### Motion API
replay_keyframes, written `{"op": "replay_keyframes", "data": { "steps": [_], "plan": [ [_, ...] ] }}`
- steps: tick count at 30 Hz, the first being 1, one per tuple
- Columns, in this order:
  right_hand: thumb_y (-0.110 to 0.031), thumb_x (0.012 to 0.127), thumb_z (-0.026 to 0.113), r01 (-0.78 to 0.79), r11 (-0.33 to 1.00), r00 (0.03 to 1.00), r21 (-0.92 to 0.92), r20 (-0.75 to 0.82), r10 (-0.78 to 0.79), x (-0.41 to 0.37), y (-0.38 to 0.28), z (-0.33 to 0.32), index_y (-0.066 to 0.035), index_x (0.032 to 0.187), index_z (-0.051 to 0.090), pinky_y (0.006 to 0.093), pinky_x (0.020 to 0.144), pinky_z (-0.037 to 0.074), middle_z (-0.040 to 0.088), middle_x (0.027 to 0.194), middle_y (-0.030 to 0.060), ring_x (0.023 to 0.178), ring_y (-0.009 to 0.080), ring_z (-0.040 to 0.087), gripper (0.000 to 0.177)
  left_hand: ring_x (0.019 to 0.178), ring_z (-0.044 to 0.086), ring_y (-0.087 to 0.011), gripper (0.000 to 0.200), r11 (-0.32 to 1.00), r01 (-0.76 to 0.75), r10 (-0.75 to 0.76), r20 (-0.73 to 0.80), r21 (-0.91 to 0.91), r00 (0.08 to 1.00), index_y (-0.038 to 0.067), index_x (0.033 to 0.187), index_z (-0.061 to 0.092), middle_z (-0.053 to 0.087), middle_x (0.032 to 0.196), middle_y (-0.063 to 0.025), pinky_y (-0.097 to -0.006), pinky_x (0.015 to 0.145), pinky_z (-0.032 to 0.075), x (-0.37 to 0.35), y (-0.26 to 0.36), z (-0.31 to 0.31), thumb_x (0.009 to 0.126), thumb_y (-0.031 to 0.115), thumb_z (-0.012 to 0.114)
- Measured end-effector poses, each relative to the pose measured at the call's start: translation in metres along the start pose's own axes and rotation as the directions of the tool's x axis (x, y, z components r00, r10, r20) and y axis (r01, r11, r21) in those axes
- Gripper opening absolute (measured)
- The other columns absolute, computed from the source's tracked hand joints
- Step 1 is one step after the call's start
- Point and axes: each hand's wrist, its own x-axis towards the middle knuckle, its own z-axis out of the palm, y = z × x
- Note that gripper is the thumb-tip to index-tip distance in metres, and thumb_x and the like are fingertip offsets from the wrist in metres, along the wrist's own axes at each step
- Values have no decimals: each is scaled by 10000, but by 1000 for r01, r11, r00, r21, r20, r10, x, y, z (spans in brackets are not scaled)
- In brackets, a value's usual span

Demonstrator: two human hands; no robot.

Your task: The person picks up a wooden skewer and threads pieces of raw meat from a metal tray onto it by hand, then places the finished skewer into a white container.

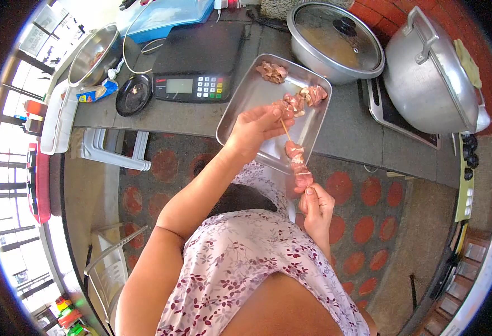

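A wooden skewer point(285, 130) runs between my two hands, with raw meat pieces point(297, 162) threaded along its lower part. My left hand point(251, 130) pinches the bare upper end of the stick over the metal tray point(236, 106). At the other end, my right hand point(317, 208) grips the lowest meat piece between thumb and fingers, in front of the counter edge. More raw meat point(314, 95) lies in the tray just beyond my left fingers, which partly cover it. A separate heap of meat point(271, 72) sits at the tray's far corner.
Left of the tray stands a black digital scale point(192, 61), with a small black dish point(134, 95) and a steel bowl point(94, 55) beyond. A lidded pot point(335, 42) and a large aluminium pot point(430, 73) occupy the right. A plastic stool point(114, 148) is under the counter.
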Motion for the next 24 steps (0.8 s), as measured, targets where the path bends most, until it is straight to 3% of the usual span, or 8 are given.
{"op": "replay_keyframes", "data": {
  "steps": [2,4,7,9,13,17,19,24],
  "plan": [
    [-126,967,425,-1,999,1000,43,10,0,1,3,0,58,835,587,231,437,217,372,516,-44,449,31,268,279,1049,605,-249,303,1000,10,-10,3,-2,1000,-26,1114,549,621,1102,-169,-360,935,484,1,2,-2,934,217,547],
    [-126,967,424,-5,996,1000,86,18,3,1,4,0,61,841,583,230,434,216,369,514,-44,445,31,267,276,1065,597,-262,335,967,167,-151,94,-194,984,-36,1119,544,615,1113,-180,-376,941,480,4,8,-6,951,252,512],
    [-119,967,421,-2,997,1000,83,30,-1,1,6,-2,63,854,578,229,433,214,363,512,-46,444,30,266,265,1060,600,-270,365,936,278,-240,188,-216,953,-46,1134,542,612,1124,-186,-388,945,478,9,12,-9,964,272,481],
    [-135,973,436,-13,995,999,99,36,9,0,8,-3,14,856,605,227,439,209,346,541,-71,473,29,267,255,1053,604,-267,368,967,198,-178,137,-158,975,-49,1141,542,611,1129,-186,-388,943,480,10,11,-6,965,268,481],
    [-135,974,434,-8,996,1000,94,6,8,-1,7,0,13,847,601,228,441,211,346,541,-70,474,28,269,257,1024,619,-259,364,999,50,-49,34,-21,998,-50,1156,545,614,1127,-187,-388,937,484,6,6,3,964,253,483],
    [-122,968,417,12,999,1000,47,9,-12,1,5,0,55,848,580,232,430,217,374,512,-44,442,31,264,270,1009,627,-254,351,1000,8,-8,65,9,998,-47,1130,559,625,1105,-175,-384,921,492,4,2,2,961,252,491],
    [-121,968,415,20,999,1000,39,8,-20,1,5,1,55,847,581,232,431,216,374,512,-45,443,32,264,270,990,633,-249,336,997,55,-59,83,46,995,-44,1094,578,635,1082,-165,-375,898,499,3,-2,0,958,253,500],
    [-144,974,432,-1,997,1000,77,-3,1,3,2,5,10,836,597,227,436,210,349,533,-70,472,27,271,264,966,637,-236,333,998,13,-17,73,57,997,-43,1082,580,641,1068,-157,-364,879,502,-3,-5,7,952,256,509]
  ]
}}
